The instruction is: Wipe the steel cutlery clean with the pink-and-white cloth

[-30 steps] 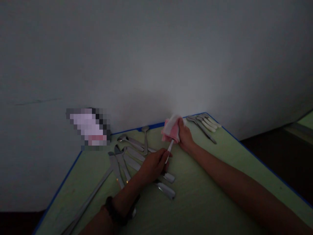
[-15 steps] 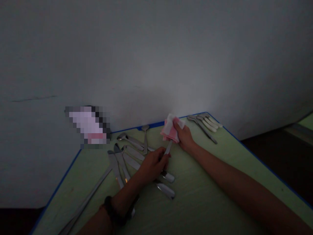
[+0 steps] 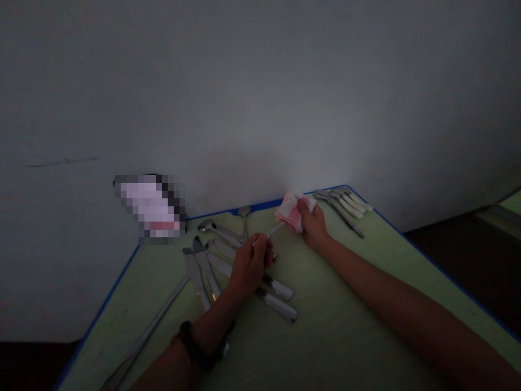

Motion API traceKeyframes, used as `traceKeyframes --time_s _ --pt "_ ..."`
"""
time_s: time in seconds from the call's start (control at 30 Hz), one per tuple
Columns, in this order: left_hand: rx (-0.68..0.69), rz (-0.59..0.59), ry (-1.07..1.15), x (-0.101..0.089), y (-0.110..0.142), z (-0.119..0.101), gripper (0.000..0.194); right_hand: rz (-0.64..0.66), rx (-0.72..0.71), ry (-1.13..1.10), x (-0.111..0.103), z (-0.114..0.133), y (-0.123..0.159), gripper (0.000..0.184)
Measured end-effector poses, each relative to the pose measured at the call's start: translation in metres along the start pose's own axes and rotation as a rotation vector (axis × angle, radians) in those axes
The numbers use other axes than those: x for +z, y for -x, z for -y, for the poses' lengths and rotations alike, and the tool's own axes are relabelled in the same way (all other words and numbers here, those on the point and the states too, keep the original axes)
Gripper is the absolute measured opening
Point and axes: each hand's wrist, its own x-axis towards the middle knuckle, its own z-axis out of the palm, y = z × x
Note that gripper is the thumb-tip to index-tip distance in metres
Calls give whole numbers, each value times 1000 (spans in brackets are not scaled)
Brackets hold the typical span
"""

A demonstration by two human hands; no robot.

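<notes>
My left hand (image 3: pixel 250 262) is closed around a slim piece of metal cutlery (image 3: pixel 275 230). Its far end runs up to a folded pink and white cloth (image 3: pixel 290 213), and whether it is a spoon, fork or knife is hidden. My right hand (image 3: pixel 315 221) grips that cloth, fingers partly covered by its folds. Under and around my left hand lie metal spoons and knives, among them a spoon (image 3: pixel 245 213) near the back edge and a knife (image 3: pixel 194 277) to the left. Cutlery handles (image 3: pixel 279 305) stick out below my left hand.
Several pieces with white handles (image 3: pixel 350 206) lie at the back right corner, beside a long metal utensil (image 3: pixel 345 220). Long thin metal pieces (image 3: pixel 142 336) lie at the front left. A blurred-out phone-like object (image 3: pixel 150 206) leans on the wall (image 3: pixel 260 98) behind the green table (image 3: pixel 325 336).
My left hand has turned and lifted slightly, tilting the cutlery piece more toward the cloth. My right hand with the cloth has shifted slightly right. The view has moved a little.
</notes>
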Motion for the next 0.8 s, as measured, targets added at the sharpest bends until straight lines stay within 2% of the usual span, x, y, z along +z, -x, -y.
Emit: traceKeyframes --time_s 0.07,0.2,0.33,0.47,0.63,0.7,0.8 --pt "5 55 0 0 0 1 34 12 67 -75 1 3 1 34" --pt "36 250 -87 1 0 6 32 -18 150 -158 8 9 12 35" --pt "10 306 -144 0 -1 7 31 -50 246 -125 15 8 28 38" --pt "-3 319 -163 -1 -2 7 30 17 287 -41 18 6 35 43" --pt "26 250 -209 2 -3 8 30 53 305 -169 19 7 29 42" --pt "18 214 -230 3 -3 8 30 27 278 -187 18 6 22 41" --pt "17 174 -233 2 -2 8 31 10 171 -98 12 2 11 41"
